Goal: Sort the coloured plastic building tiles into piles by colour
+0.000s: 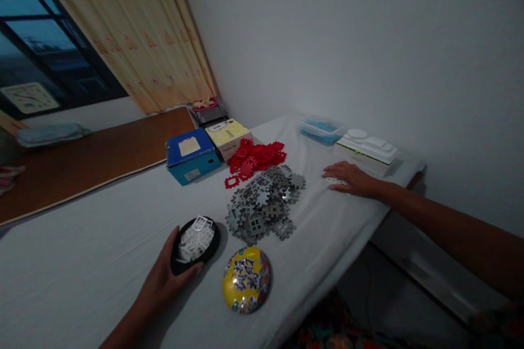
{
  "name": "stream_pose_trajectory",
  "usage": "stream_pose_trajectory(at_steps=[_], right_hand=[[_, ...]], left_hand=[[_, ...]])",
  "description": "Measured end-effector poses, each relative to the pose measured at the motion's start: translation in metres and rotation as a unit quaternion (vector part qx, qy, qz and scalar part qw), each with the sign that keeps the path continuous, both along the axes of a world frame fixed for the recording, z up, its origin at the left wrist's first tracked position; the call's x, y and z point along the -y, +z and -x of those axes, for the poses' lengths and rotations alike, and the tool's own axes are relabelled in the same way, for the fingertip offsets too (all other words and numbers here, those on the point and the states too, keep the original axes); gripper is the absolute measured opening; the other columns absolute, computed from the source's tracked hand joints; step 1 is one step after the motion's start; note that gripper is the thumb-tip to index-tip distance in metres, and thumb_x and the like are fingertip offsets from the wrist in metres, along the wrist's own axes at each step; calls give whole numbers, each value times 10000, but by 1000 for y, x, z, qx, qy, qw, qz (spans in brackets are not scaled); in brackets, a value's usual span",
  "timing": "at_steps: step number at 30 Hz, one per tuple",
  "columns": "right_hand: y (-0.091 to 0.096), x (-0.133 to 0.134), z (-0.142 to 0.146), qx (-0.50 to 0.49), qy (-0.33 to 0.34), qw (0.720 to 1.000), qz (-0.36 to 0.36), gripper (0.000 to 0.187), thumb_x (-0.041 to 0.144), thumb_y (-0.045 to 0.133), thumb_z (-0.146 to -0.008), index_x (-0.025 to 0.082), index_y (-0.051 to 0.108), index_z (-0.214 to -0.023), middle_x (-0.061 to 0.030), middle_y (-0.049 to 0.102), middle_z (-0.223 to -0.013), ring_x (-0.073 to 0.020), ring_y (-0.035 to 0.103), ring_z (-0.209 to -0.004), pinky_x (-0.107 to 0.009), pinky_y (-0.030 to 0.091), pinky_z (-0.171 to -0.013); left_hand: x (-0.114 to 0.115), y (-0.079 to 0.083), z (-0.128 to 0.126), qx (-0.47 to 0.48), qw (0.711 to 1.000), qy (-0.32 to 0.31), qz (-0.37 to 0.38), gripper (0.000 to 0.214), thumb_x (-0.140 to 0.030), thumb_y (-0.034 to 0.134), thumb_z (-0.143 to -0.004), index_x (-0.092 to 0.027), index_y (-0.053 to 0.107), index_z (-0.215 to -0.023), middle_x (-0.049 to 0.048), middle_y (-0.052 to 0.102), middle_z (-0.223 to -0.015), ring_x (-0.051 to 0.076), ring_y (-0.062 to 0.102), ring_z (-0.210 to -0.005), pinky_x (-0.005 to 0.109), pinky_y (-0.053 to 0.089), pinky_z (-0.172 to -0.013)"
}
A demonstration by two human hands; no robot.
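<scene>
My left hand (167, 270) is wrapped around the side of a round black container (218, 241), thumb along the near rim. Small white plastic square pieces (196, 240) fill it. At the right, my right hand (352, 179) rests low over the white cloth, with white plastic pieces (335, 180) between its thumb and fingers. How many pieces it has is hidden. Between the hands lies a heap of grey interlocking plastic pieces (262, 207). A round yellow lid (246, 280) with dark lettering lies beside the black container, nearer to me.
Red interlocking pieces (260, 157) lie behind the grey heap. A blue box (192, 155) and a yellow-and-white box (229, 136) stand at the back left. A clear tub (322, 128) with blue contents and a white lidded box (366, 150) stand near the wall (347, 38).
</scene>
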State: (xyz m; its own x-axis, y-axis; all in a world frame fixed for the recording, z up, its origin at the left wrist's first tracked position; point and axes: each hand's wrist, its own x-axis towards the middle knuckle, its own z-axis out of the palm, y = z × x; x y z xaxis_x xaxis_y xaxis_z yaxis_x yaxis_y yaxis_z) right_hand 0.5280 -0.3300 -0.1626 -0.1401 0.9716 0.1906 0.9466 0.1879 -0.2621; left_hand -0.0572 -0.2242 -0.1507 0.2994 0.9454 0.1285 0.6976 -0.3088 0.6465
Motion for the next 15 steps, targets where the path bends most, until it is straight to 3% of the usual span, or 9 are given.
stream_pose_trajectory(at_steps=[5,10,15], right_hand=[[3,-4,4,57,13,996,-65,331,434,510,-914,217,698,-1078,-131,677,-1084,-276,581,-1020,-424,462,-897],[1,-5,3,114,-22,990,-79,314,348,446,-935,201,676,-1090,-133,687,-1023,-264,616,-961,-369,490,-812],[2,-19,-9,34,-80,991,-99,344,377,448,-913,181,675,-1082,-123,726,-1040,-254,679,-925,-352,504,-825]], left_hand=[[0,-3,1,-2,1000,2,-4,1033,-504,768,-642,-159,318,-1505,192,492,-1464,394,480,-1328,563,395,-1089],[-4,-10,7,-18,1000,-11,-3,1054,-519,744,-672,-128,263,-1524,207,417,-1518,375,436,-1367,545,356,-1120],[-3,-5,4,-14,1000,-16,0,1048,-490,764,-659,-138,280,-1518,199,451,-1496,376,475,-1337,540,397,-1095]])
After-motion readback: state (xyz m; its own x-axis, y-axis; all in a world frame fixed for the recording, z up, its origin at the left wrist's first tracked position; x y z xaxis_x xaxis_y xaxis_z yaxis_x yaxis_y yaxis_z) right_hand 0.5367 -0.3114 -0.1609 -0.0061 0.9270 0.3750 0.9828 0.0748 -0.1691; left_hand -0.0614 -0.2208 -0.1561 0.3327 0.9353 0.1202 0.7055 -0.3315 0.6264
